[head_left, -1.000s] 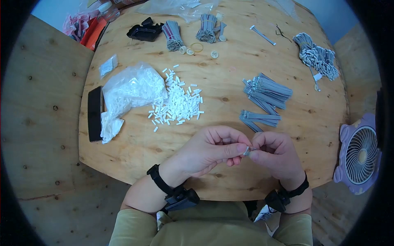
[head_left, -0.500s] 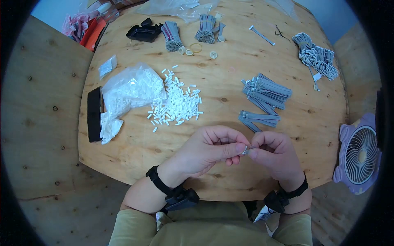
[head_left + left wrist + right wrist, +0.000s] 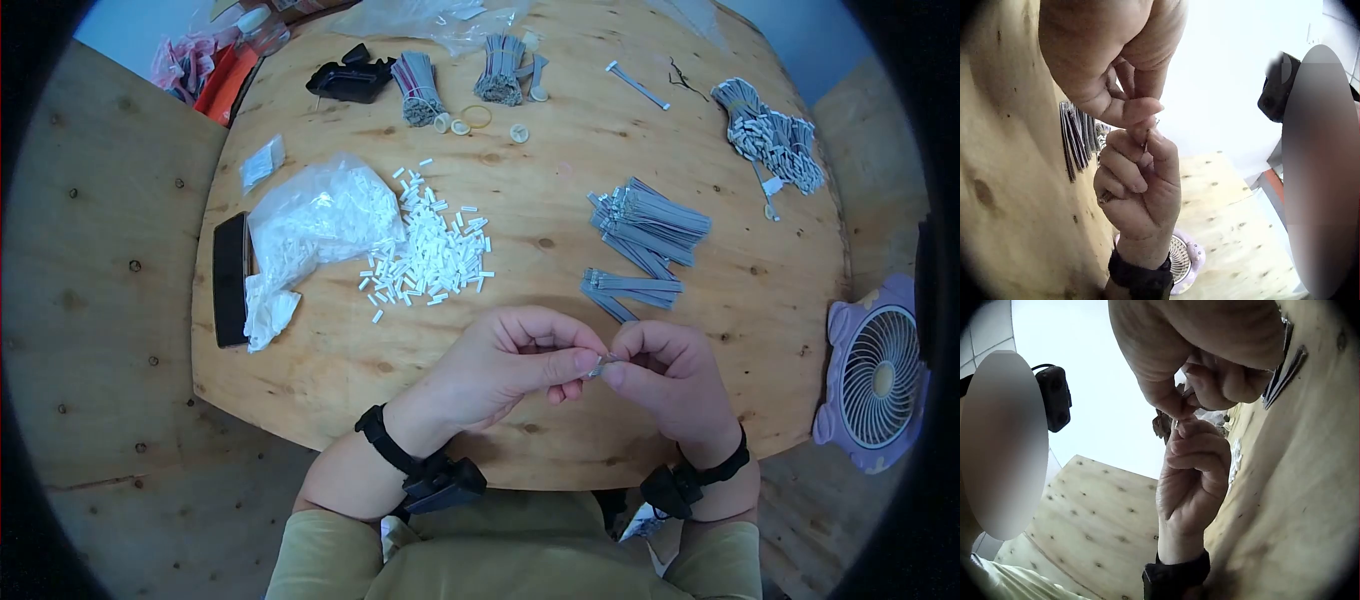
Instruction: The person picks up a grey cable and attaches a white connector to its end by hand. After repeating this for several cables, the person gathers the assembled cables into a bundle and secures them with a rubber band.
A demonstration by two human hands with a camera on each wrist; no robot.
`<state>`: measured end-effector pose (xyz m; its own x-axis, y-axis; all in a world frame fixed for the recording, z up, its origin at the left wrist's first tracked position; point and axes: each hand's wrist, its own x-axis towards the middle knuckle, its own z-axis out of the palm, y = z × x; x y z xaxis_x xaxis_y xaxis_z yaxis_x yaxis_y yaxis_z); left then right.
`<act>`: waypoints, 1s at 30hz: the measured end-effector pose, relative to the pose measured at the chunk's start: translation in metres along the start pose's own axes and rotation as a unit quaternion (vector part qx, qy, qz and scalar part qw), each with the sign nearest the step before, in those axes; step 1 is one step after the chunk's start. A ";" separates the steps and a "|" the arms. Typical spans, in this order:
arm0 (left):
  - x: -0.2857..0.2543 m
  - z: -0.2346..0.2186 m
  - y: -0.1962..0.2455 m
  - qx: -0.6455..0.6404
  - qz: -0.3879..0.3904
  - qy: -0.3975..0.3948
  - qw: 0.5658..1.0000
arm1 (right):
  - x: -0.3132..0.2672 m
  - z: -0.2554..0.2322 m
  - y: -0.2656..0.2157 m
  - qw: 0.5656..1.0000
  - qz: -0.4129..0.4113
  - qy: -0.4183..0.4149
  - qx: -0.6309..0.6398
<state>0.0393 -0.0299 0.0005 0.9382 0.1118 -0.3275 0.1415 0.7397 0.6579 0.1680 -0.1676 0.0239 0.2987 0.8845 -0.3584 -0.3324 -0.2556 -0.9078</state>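
My left hand (image 3: 520, 365) and right hand (image 3: 670, 375) meet fingertip to fingertip over the near side of the table. Left thumb and forefinger pinch a small white connector (image 3: 597, 367), mostly covered by the fingertips. Against it, the right thumb and forefinger pinch the end of a short grey ribbon cable (image 3: 1189, 394); most of it is hidden in the hand. Just beyond the right hand lie loose grey ribbon cables (image 3: 655, 225) in two stacks. A pile of small white connectors (image 3: 440, 255) is spread past the left hand.
Left of the pile are a clear plastic bag (image 3: 325, 210) and a dark flat case (image 3: 231, 280). Bundled cables (image 3: 420, 90), a black tray (image 3: 352, 78) and a white-ended cable cluster (image 3: 770, 140) lie farther back. A purple fan (image 3: 880, 380) stands at the right edge.
Both hands stay in nearly the same place. The fingertips shift slightly around the small connector, and its visible part looks smaller now.
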 end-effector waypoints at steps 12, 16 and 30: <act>0.000 -0.003 -0.001 0.021 0.016 0.013 1.000 | 0.001 0.001 0.003 0.999 -0.016 0.024 -0.021; 0.000 0.000 -0.002 0.051 0.025 0.038 0.998 | 0.000 0.001 0.005 0.996 -0.023 0.046 -0.067; -0.001 0.000 0.000 0.095 0.039 0.042 0.994 | 0.002 0.002 0.004 1.000 -0.004 0.014 -0.011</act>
<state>0.0388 -0.0300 0.0008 0.9200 0.2259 -0.3204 0.1328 0.5893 0.7969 0.1654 -0.1663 0.0196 0.3268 0.8748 -0.3577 -0.3109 -0.2579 -0.9148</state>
